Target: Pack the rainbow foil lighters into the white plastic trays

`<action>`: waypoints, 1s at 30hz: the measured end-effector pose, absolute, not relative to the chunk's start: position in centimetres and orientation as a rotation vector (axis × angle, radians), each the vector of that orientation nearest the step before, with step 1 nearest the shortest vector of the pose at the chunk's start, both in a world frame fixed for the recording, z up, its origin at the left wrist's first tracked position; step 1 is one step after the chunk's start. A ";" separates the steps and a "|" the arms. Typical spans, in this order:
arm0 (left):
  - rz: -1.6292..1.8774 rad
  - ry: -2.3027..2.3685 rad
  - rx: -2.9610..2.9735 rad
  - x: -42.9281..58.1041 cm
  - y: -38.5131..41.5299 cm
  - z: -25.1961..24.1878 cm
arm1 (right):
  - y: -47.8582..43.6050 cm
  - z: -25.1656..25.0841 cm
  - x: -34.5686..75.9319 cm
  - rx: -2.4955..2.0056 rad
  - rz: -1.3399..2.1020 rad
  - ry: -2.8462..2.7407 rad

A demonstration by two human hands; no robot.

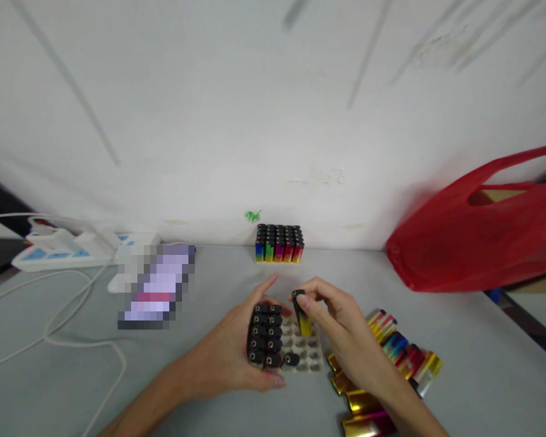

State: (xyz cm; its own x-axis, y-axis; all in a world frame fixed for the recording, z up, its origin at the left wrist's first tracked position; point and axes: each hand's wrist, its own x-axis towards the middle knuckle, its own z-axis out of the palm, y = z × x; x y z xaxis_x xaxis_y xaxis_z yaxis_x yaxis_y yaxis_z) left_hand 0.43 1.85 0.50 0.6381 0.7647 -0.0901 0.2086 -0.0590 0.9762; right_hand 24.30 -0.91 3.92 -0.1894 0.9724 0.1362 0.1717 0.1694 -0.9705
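A pale tray (316, 355) with rows of slots stands in front of me. Black-topped lighters (266, 334) fill its two left columns, and a single lighter (292, 360) occupies the near end of the third. My left hand (232, 349) is wrapped round the tray's left side. Between thumb and fingers, my right hand (337, 309) pinches a yellow lighter with a black top (303, 315), held tilted over the slots at the tray's far right part. Loose shiny lighters (403, 352) in several colours lie right of the tray, partly behind my right forearm.
A full block of colourful lighters (279, 244) stands against the wall. On the left are a blurred phone (159, 288), a power strip (54, 255) and white cables. A red bag (477, 243) sits at the right.
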 end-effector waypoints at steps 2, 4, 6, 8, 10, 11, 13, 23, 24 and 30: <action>0.566 0.832 1.636 0.5 1.9 0.7 | -0.8 4.0 24.7 -1.141 1.165 -1.616; 0.567 0.841 1.663 0.6 1.9 0.8 | -0.7 4.1 25.1 -1.147 1.189 -1.686; 0.553 0.855 1.681 0.6 1.8 0.8 | -0.7 4.3 25.4 -1.164 1.195 -1.756; 0.548 0.861 1.688 0.5 1.8 0.7 | -0.7 4.5 25.5 -1.172 1.200 -1.814; 0.554 0.856 1.690 0.5 1.7 0.6 | -0.8 4.6 25.6 -1.162 1.210 -1.849; 0.558 0.853 1.687 0.4 1.7 0.5 | -0.8 4.7 25.7 -1.152 1.212 -1.860; 0.560 0.843 1.678 0.4 1.8 0.4 | -0.9 4.8 25.8 -1.137 1.199 -1.885; 0.552 0.803 1.641 0.5 2.0 0.6 | -1.0 5.2 25.9 -1.084 1.066 -2.003; 0.549 0.799 1.649 0.5 2.0 0.6 | -1.0 5.2 25.8 -1.082 1.050 -2.014; 0.552 0.797 1.635 0.6 2.0 0.8 | -1.1 4.9 25.7 -1.092 1.008 -2.051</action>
State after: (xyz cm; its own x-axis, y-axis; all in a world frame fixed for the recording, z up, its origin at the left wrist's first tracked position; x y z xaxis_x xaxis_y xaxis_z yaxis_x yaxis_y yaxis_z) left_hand 0.59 1.96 0.78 0.6559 0.7520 -0.0659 0.2026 -0.0913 0.9750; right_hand 25.70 -1.06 4.90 -0.4816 0.8633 0.1507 0.4079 0.3730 -0.8333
